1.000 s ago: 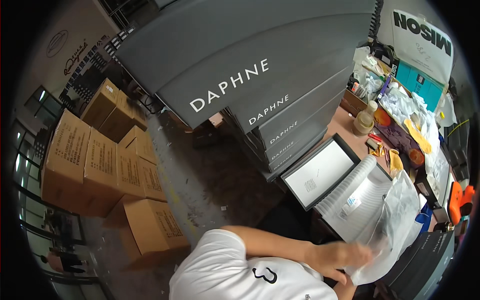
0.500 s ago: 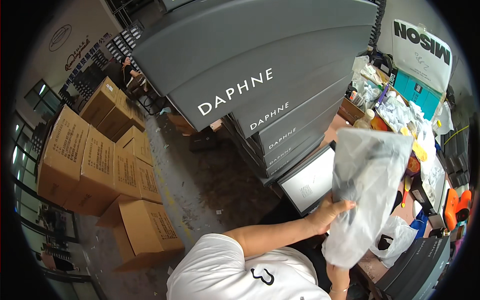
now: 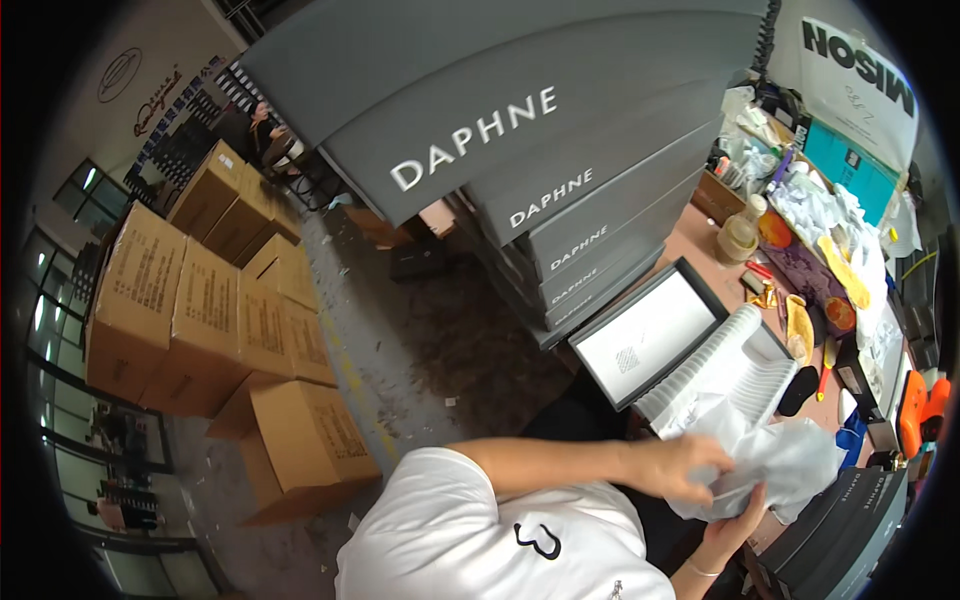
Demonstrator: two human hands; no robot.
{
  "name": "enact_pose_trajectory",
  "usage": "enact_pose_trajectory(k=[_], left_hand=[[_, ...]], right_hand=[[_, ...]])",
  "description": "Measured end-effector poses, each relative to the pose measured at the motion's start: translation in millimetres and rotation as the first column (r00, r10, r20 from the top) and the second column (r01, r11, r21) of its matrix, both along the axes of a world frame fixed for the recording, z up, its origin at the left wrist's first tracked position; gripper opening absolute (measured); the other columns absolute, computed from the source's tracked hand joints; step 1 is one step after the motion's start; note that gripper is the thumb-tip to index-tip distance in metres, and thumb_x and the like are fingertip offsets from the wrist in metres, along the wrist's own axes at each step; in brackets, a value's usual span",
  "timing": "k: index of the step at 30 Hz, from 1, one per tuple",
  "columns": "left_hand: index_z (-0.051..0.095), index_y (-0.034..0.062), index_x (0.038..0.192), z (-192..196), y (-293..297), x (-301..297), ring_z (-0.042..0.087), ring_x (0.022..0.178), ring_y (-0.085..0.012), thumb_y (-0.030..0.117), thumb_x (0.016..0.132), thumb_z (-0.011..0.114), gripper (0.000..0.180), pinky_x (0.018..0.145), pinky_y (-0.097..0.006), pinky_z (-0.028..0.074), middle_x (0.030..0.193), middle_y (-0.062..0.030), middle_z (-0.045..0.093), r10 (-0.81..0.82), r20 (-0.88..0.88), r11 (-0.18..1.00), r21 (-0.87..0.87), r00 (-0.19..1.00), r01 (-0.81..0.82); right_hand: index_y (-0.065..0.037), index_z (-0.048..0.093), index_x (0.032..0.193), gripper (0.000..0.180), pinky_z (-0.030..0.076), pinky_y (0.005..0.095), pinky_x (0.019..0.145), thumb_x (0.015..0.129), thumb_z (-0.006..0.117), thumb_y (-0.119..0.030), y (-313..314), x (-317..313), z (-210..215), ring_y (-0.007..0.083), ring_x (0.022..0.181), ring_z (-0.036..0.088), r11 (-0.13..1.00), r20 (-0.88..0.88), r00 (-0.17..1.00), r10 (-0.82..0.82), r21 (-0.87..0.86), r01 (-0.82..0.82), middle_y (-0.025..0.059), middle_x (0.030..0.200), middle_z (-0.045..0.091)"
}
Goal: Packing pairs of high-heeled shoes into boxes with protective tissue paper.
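Observation:
A translucent white plastic bag [image 3: 790, 455] with a greyish shape inside is in front of me, low at the right. My right hand [image 3: 738, 522] grips its lower edge, thumb up along the plastic. Over the bag's near left side lies my left hand [image 3: 685, 466], its fingers bent and smeared by motion, so their hold is unclear. Just beyond is an open dark box with a white ribbed liner [image 3: 735, 365]. Against it leans a dark-rimmed tray or lid [image 3: 650, 335] with a white inside.
A tall stack of dark grey shoe boxes [image 3: 600, 205] rises ahead. Cluttering the table at right are a glass bottle [image 3: 738, 232], crumpled paper [image 3: 830, 215], yellow pads [image 3: 843, 272] and an orange tool [image 3: 912, 412]. Large cartons [image 3: 205, 310] stand on the floor at left; a person [image 3: 268, 135] sits far off.
The bag has come down from upright in front of the table to lying low, over the box's near edge. Both hands shifted right with it, uncovering the ribbed liner.

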State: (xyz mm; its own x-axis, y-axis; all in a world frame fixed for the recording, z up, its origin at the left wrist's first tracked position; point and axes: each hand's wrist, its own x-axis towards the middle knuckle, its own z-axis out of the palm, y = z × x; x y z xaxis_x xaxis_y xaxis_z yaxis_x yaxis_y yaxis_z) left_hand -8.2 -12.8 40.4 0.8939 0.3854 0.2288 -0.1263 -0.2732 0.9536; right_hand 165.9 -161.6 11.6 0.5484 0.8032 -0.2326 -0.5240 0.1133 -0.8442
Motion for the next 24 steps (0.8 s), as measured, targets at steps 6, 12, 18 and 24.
enact_pose_trajectory(k=[6, 12, 18, 24], left_hand=[[0.067, 0.0013, 0.091, -32.2, 55.7, -144.0, 0.061, 0.080, -0.0100, 0.018, 0.086, 0.070, 0.018, 0.074, -0.026, 0.051, 0.093, -0.0034, 0.063, 0.135, -0.478, 0.918, -0.269, 0.868, -0.291], [0.052, 0.0137, 0.087, -37.2, 70.6, -277.0, 0.057, 0.064, -0.0125, 0.022, 0.088, 0.067, 0.017, 0.061, -0.030, 0.052, 0.073, -0.0003, 0.055, 0.921, -0.313, -0.115, -0.789, 0.234, -0.604], [0.054, 0.0059, 0.087, 33.8, 170.8, -446.6, 0.059, 0.071, -0.0186, 0.022, 0.089, 0.065, 0.019, 0.063, -0.033, 0.055, 0.075, -0.0051, 0.057, 0.999, -0.045, -0.050, -0.843, -0.021, -0.536], [0.055, 0.0041, 0.100, 105.8, 158.9, -340.2, 0.061, 0.063, -0.0190, 0.021, 0.092, 0.054, 0.019, 0.059, -0.028, 0.052, 0.075, -0.0060, 0.061, 0.997, -0.027, 0.051, -0.539, 0.078, -0.841]], right_hand=[[0.007, 0.047, 0.127, 0.045, 0.039, 0.0341, 0.099, 0.093, 0.059, -0.019, 77.8, 5.9, -26.1, 0.0246, 0.114, 0.054, 0.914, 0.476, 0.832, 0.286, -0.396, -0.088, 0.0177, 0.123, 0.056], [0.007, 0.051, 0.125, 0.043, 0.044, 0.0368, 0.093, 0.092, 0.060, -0.020, 87.6, 3.6, -32.4, 0.0317, 0.104, 0.058, 0.926, 0.927, 0.019, 0.375, -0.373, -0.055, 0.0232, 0.119, 0.058], [0.004, 0.056, 0.120, 0.044, 0.051, 0.0351, 0.072, 0.079, 0.069, -0.004, 95.3, -50.4, 50.1, 0.0288, 0.081, 0.064, 0.725, 0.803, 0.149, 0.577, -0.419, -0.547, 0.0188, 0.101, 0.061], [0.002, 0.058, 0.119, 0.046, 0.052, 0.0332, 0.068, 0.076, 0.073, -0.007, 84.5, -69.6, 43.5, 0.0271, 0.080, 0.064, 0.668, 0.789, 0.162, 0.592, -0.368, -0.647, 0.0176, 0.100, 0.063]])
